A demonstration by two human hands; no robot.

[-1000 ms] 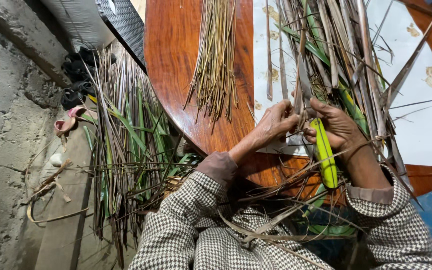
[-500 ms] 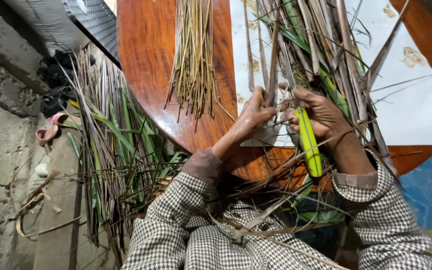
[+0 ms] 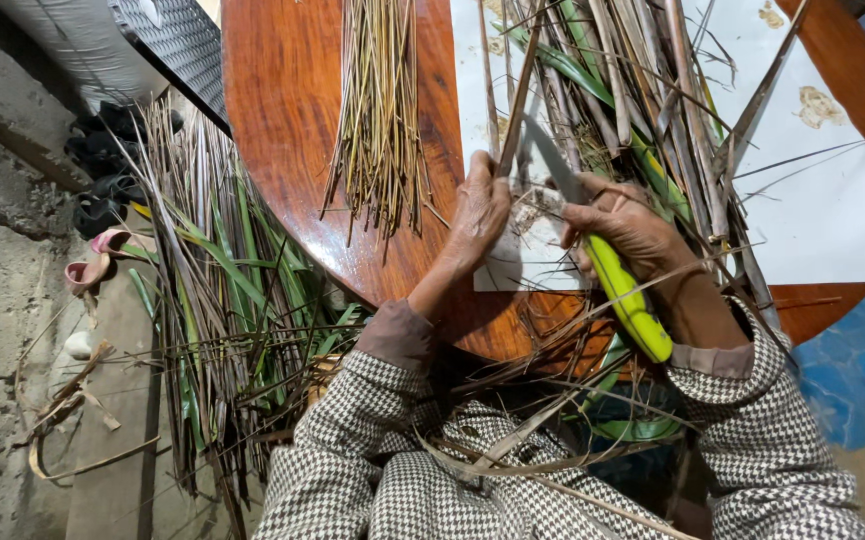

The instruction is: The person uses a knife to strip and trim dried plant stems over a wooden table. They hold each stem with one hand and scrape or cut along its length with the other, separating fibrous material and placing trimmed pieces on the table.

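Observation:
My left hand pinches a thin dry palm stalk that runs up over the round wooden table. My right hand grips a knife with a yellow-green handle; its grey blade lies against the stalk just beside my left fingers. Both hands rest over a white sheet spread on the table. A heap of dry and green leaf strips lies under and beyond my right hand. A bundle of stripped thin sticks lies to the left of my left hand.
A pile of long green and brown leaves leans off the table's left edge down to the concrete floor. Sandals and dark shoes lie by the wall. A blue surface shows at the right.
The view shifted and drew closer. My hands stayed at the same spot on the stalk, with the knife blade tilting upward along it.

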